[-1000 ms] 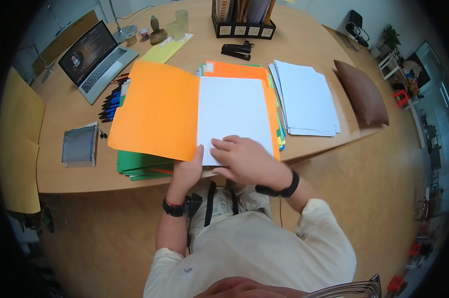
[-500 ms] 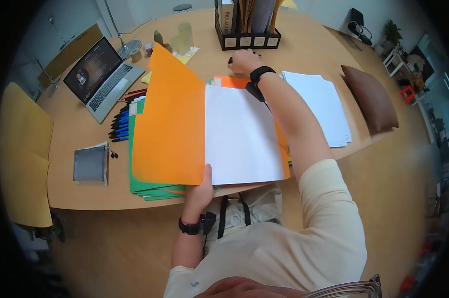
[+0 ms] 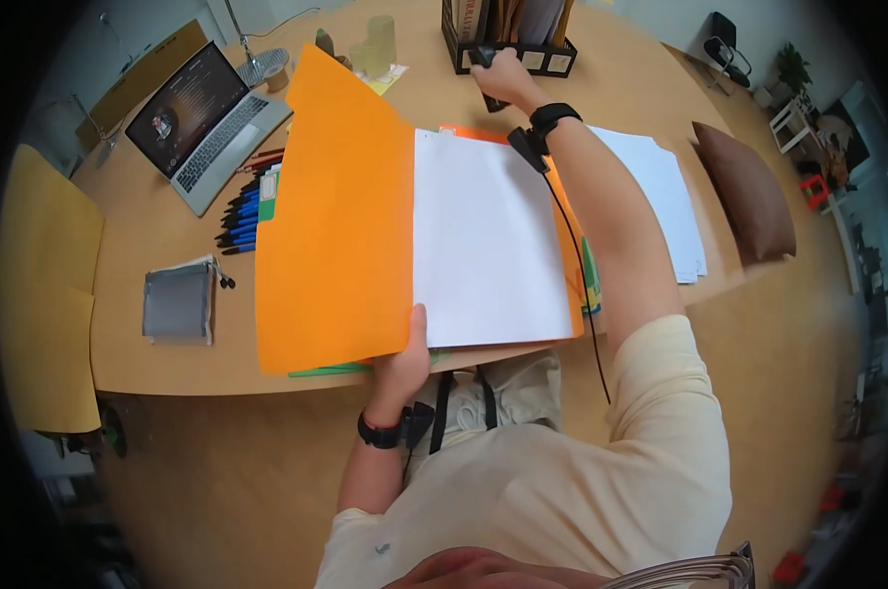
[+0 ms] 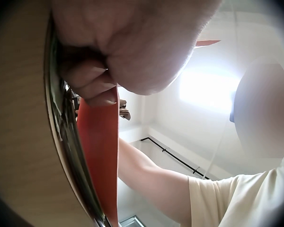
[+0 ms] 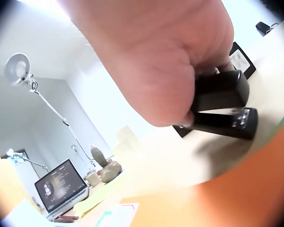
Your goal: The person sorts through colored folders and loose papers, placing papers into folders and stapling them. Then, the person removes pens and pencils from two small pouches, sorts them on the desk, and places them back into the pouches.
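My left hand (image 3: 403,365) grips the lower edge of an open orange folder (image 3: 336,216), thumb on top beside the fold and fingers underneath. White paper (image 3: 488,240) lies on the folder's right half. In the left wrist view the curled fingers (image 4: 92,82) show at the folder's edge. Farther back, in front of the black file organizer, my right hand (image 3: 511,79) holds a black stapler (image 3: 493,98). The right wrist view shows the stapler (image 5: 222,92) in the grasp, its two arms parted at the front end and its shadow on the table below.
A stack of white paper (image 3: 650,196) and a brown cushion (image 3: 743,191) lie to the right. The black organizer (image 3: 547,61) stands at the back. On the left are a laptop (image 3: 194,128), several pens (image 3: 240,221) and a grey pouch (image 3: 177,302).
My right hand left the paper, reached to the back of the table, and now holds the stapler raised. My left hand stays at the folder's lower edge, and the folder's left cover has tilted up.
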The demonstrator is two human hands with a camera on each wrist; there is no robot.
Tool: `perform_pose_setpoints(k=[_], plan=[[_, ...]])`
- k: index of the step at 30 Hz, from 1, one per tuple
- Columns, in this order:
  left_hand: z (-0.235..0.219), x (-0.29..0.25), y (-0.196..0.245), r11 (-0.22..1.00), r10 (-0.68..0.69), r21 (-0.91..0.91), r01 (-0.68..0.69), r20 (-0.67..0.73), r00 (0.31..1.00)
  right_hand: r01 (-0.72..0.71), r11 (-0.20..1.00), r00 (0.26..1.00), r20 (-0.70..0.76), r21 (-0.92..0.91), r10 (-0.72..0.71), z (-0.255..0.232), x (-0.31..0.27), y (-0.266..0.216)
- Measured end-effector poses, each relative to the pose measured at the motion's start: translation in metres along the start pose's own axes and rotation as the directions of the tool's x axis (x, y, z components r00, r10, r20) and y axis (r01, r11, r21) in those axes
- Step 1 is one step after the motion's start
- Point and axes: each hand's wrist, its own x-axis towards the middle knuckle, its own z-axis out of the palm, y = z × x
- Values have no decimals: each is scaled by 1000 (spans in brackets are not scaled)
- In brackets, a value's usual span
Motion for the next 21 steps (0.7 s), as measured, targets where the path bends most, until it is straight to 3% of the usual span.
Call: perform_pose_setpoints(k=[4,6,8,10,11,14,18,21], plan=[[-4,2,5,998,-63,-14,64,58,996,-7,912,995,-92,409,49,19,-1,-19],[-6,2,8,995,-101,-4,102,82,992,-73,877,988,-85,474,128,41,3,-24],[-5,1,6,991,-125,-25,128,95,988,-29,812,986,-118,583,120,35,-26,-54],[-3,2,2,993,-106,-49,109,69,992,-165,829,977,-29,534,213,54,-21,-55],[1,0,1,995,-82,-62,84,38,996,-227,785,973,114,576,198,42,-38,-68],[1,1,2,995,-76,-62,78,31,997,-299,674,954,191,675,232,40,-60,-90],[-2,3,7,998,-53,-28,54,45,998,-220,820,976,111,529,189,42,-72,-101],[2,2,8,999,30,-33,-30,-20,999,-255,836,962,40,486,271,60,-69,-99]])
